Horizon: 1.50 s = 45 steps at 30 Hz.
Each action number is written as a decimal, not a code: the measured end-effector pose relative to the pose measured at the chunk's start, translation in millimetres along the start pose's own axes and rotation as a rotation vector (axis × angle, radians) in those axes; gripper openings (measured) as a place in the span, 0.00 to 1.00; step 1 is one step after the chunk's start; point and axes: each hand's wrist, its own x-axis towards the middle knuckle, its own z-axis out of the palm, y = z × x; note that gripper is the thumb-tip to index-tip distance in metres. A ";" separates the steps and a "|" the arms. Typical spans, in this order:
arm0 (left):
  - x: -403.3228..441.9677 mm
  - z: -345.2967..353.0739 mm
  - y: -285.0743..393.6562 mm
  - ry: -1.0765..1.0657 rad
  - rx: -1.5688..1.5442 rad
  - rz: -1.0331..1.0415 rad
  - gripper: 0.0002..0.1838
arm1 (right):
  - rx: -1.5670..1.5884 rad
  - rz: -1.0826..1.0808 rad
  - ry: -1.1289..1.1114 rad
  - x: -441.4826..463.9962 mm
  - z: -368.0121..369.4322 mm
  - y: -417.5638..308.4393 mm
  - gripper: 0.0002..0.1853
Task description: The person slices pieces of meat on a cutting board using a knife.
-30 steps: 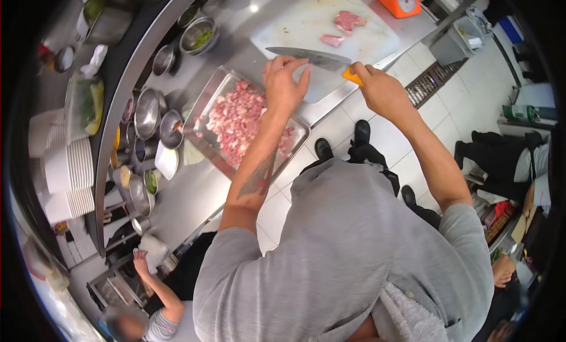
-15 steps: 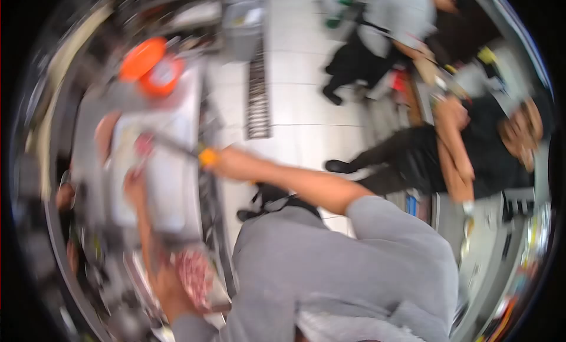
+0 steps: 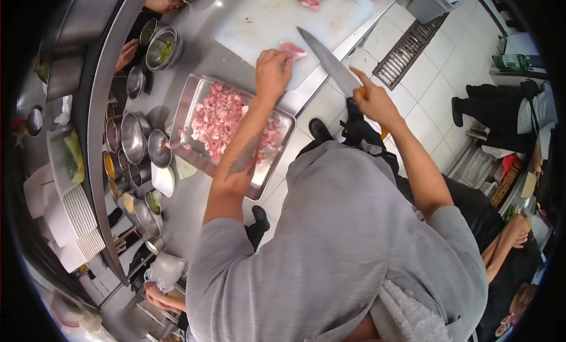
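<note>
Meat strip (image 3: 293, 50) on cutting board (image 3: 250, 27): now met by left hand (image 3: 273, 74), cannot tell if pinched; knife (image 3: 329, 63), clasped in right hand (image 3: 375, 101), across board's edge, seemingly within cutting reach.

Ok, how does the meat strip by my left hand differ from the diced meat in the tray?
The meat strip is a single piece, while the diced meat is many small chunks heaped together. The strip lies on the white cutting board; the diced meat sits in the metal tray. The strip is beside the left hand's fingertips, whereas the diced meat lies partly under the forearm. Both look pink and raw.
</note>
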 end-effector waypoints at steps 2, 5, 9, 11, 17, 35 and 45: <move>-0.1 11.8 14.0 0.123 0.070 0.069 0.19 | -0.083 -0.045 0.009 3.0 -1.7 -16.3 0.27; -13.4 18.6 14.9 -0.135 0.221 0.034 0.34 | -0.130 -0.067 -0.002 3.2 -7.6 -35.3 0.29; -16.1 17.7 18.3 -0.279 0.223 0.008 0.41 | -0.155 -0.070 -0.025 5.1 -1.4 -37.5 0.29; -15.4 20.7 17.0 -0.283 0.183 0.010 0.43 | -0.128 -0.097 -0.011 15.8 4.5 -34.7 0.30; -16.2 15.7 17.2 -0.308 0.094 0.018 0.46 | -0.057 -0.190 0.073 84.1 30.1 -47.1 0.30; -17.5 10.6 15.6 -0.396 0.166 -0.004 0.52 | -0.073 -0.205 0.102 23.2 41.1 -24.9 0.33; -12.0 10.4 5.5 -0.423 0.221 -0.038 0.49 | -0.234 -0.137 -0.048 -82.9 -8.6 -26.3 0.34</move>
